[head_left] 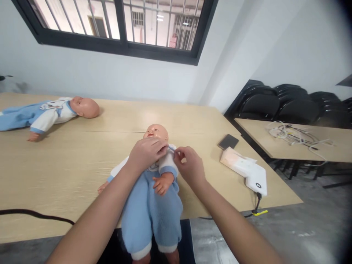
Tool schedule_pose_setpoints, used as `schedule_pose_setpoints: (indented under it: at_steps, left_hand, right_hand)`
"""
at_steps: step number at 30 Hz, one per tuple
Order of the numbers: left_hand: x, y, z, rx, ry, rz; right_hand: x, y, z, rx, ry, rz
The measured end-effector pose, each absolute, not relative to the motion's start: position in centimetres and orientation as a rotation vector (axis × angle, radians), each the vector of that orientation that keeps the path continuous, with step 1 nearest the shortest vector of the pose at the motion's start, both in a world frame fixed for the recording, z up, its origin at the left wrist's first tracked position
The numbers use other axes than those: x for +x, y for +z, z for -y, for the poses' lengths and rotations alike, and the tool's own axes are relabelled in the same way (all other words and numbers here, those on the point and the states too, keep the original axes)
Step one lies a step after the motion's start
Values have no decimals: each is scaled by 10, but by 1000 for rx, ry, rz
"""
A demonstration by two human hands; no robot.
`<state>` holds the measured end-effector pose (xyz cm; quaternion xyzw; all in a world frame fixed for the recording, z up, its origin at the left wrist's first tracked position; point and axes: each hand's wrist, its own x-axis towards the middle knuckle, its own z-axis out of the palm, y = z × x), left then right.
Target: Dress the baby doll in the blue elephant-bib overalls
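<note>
A baby doll [158, 131] in a white top and light blue trousers [150, 205] lies on its back in front of me, its legs hanging past the table's near edge. My left hand [148, 152] crosses its chest and chin, fingers closed in a pinch by the neck. A thin blue edge [172, 148], seemingly the top's collar trim, stretches between both hands at the doll's shoulder. My right hand [189, 165] pinches the other end with thumb and forefinger. Much of the collar and chest is hidden behind my left hand.
A second doll [57, 112] lies at the table's back left. To the right are a dark phone [228, 141], a tissue pack [236, 161] and a white power bank [257, 181] with a cable. A black cable [35, 212] runs at left. Tangled cables [294, 135] lie on another table.
</note>
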<state>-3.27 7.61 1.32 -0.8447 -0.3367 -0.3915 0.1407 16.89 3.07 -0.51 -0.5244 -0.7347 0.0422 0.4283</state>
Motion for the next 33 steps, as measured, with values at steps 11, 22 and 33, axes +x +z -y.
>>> schedule_pose_setpoints:
  at_steps: [11, 22, 33]
  left_hand:
    - [-24, 2, -80, -2376, -1207, 908]
    - [-28, 3, -92, -2827, -950, 927]
    - [-25, 9, -89, -2744, -1227, 885]
  right_hand:
    - [178, -8, -20, -1438, 812, 1736]
    - [171, -29, -15, -1291, 1046, 1397]
    - [179, -53, -24, -969, 1561, 1138]
